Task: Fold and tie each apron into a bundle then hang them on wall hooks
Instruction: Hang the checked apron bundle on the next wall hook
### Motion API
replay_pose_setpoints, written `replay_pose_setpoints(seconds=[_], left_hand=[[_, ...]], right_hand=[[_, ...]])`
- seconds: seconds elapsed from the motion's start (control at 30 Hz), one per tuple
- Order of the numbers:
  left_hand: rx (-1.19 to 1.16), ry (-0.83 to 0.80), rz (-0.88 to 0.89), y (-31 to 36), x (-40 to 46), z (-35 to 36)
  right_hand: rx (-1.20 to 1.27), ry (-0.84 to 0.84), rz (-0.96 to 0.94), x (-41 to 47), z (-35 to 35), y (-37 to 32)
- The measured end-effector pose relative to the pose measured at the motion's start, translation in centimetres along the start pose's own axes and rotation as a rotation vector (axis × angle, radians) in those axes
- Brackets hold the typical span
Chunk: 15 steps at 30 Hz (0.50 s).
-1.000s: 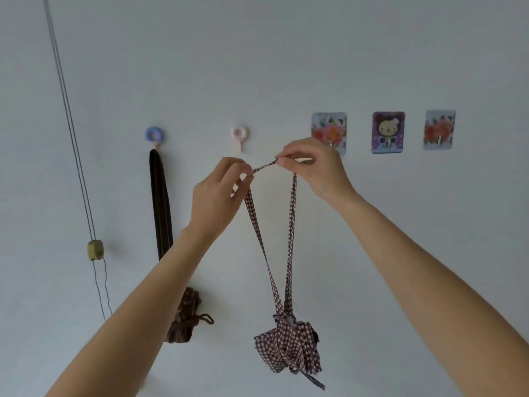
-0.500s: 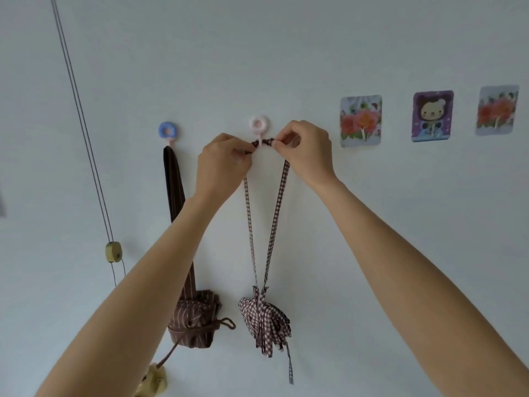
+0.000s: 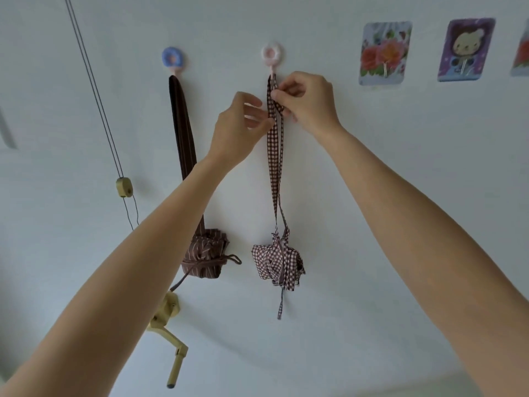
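A checked apron bundle point(image 3: 278, 263) hangs against the white wall by its long strap point(image 3: 274, 156), whose top loops over the pink ring hook point(image 3: 272, 55). My right hand point(image 3: 307, 100) pinches the strap just below that hook. My left hand point(image 3: 239, 124) pinches the same strap a little lower, from the left. To the left, a brown striped apron bundle point(image 3: 204, 257) hangs by its dark strap from the blue ring hook point(image 3: 172, 58).
Three picture hooks are stuck on the wall at the upper right: a flower one point(image 3: 384, 53), a bear one point(image 3: 465, 48) and one cut by the frame edge point(image 3: 521, 55). A cord with a beige toggle point(image 3: 124, 187) hangs at left, above a beige crank handle point(image 3: 169, 333).
Both hands lifted the strap loop up to the pink hook and set it over it. They now hold the strap just below the hook, and the checked bundle hangs under it.
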<state>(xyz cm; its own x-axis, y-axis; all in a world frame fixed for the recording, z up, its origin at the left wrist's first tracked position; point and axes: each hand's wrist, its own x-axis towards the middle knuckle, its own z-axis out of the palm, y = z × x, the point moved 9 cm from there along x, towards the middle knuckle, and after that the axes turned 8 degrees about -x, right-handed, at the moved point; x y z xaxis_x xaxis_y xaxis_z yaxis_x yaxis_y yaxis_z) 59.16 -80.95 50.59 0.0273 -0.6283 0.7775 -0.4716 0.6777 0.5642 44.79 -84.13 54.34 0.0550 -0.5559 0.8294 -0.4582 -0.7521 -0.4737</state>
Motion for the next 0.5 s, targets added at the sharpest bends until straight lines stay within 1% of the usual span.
replay_pose_setpoints(seconds=[0.13, 0.2, 0.3, 0.4, 0.5], left_hand=[[-0.017, 0.036, -0.078, -0.5, 0.4, 0.3], [0.052, 0.072, -0.061, -0.3, 0.7, 0.2], [0.165, 0.103, -0.041, -0.5, 0.3, 0.0], [0.076, 0.109, -0.065, -1.2, -1.0, -0.3], [-0.065, 0.156, -0.140, -2.1, -4.5, -0.4]], right_hand=[[0.088, 0.027, 0.037, -0.2, -0.5, 0.3], [0.077, 0.055, 0.049, 0.5, -1.1, 0.1], [-0.011, 0.048, 0.044, 1.2, -1.3, -0.4], [-0.077, 0.001, 0.037, 0.3, -0.6, -0.3], [-0.039, -0.034, 0.074, -3.4, -0.7, 1.5]])
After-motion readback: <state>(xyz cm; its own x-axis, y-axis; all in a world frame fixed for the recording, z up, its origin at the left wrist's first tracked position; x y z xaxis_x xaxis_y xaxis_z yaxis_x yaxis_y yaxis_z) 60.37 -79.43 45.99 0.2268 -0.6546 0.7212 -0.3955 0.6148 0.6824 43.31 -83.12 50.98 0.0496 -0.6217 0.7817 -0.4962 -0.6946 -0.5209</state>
